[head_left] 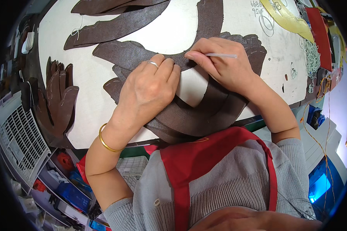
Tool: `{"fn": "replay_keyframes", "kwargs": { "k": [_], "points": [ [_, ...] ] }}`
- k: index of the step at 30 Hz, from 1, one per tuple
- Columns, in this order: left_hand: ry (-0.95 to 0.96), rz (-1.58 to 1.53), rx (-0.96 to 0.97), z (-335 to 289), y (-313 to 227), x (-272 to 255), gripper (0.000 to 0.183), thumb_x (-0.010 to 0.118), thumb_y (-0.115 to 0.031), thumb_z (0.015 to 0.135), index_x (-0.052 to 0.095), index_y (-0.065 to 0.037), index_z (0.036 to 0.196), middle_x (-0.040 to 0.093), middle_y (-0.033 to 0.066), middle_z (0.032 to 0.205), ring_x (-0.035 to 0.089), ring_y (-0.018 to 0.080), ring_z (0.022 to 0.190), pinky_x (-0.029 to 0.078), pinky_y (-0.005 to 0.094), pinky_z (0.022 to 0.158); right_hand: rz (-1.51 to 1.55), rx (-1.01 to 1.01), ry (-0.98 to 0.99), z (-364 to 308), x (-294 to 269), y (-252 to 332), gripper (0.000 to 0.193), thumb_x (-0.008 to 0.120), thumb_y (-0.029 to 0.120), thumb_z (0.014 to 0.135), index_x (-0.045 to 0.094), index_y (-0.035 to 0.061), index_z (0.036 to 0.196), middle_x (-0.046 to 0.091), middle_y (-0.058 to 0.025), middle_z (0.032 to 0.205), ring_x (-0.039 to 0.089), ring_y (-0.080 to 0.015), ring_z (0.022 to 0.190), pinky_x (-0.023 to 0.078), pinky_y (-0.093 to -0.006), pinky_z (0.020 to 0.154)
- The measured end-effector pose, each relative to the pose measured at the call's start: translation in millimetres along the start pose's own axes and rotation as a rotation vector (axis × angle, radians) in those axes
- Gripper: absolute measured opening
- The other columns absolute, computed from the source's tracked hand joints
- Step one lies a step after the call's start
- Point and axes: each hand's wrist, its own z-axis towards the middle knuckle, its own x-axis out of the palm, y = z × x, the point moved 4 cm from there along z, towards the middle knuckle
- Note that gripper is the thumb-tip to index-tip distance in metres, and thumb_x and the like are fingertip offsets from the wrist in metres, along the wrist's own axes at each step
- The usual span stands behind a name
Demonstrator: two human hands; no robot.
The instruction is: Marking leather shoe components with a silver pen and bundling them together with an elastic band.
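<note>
Dark brown leather pieces [216, 19] with curved, jagged edges lie overlapping on a white tabletop [173, 32]. My left hand [152, 82], with a ring and a gold bangle, holds down a curved leather piece [119, 52], its fingers together and curled at the edge; its thumb is hidden. My right hand [225, 63] is closed in a pinch around a thin, whitish translucent stick like a pen refill [223, 56]. Its tip is hidden by the fingers, close to the leather's edge. Another layered leather stack [204, 125] hangs toward me over the table's near edge.
Finger-shaped brown leather pieces [58, 102] lie at the left edge. Far right are a yellow strip [289, 21], tangled pale thread [311, 57] and a red flat object [319, 36]. A white plastic basket [23, 138] stands left of the table, beside shelves of clutter.
</note>
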Motion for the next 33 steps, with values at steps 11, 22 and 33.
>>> {"fn": "replay_keyframes", "kwargs": {
  "k": [11, 22, 33],
  "points": [
    [-0.005, -0.027, -0.005, 2, 3, -5, 0.031, 0.068, -0.003, 0.076, 0.069, -0.002, 0.107, 0.070, 0.0127, 0.099, 0.070, 0.0261, 0.095, 0.058, 0.0351, 0.077, 0.216, 0.123, 0.063, 10, -25, -18, 0.028, 0.069, 0.034, 0.094, 0.070, 0.0068, 0.104, 0.073, -0.0074, 0.086, 0.070, -0.0289, 0.076, 0.054, -0.0357, 0.069],
    [-0.020, -0.394, 0.075, -4, -3, -84, 0.030, 0.071, 0.000, 0.073, 0.074, -0.001, 0.102, 0.072, 0.0113, 0.092, 0.071, 0.0242, 0.077, 0.058, 0.0331, 0.061, -0.142, -0.329, 0.172, -7, -75, 35, 0.022, 0.070, 0.013, 0.075, 0.070, 0.0117, 0.097, 0.068, -0.0067, 0.083, 0.068, -0.0273, 0.081, 0.054, -0.0388, 0.074],
    [0.014, 0.352, -0.190, 60, 77, -9, 0.024, 0.065, -0.002, 0.085, 0.067, -0.001, 0.109, 0.070, 0.0161, 0.100, 0.067, 0.0378, 0.092, 0.055, 0.0428, 0.081, 0.117, -0.057, -0.018, 15, -69, 5, 0.017, 0.066, 0.026, 0.096, 0.071, 0.0137, 0.107, 0.071, -0.0073, 0.080, 0.070, -0.0281, 0.072, 0.054, -0.0368, 0.064]
  ]
}}
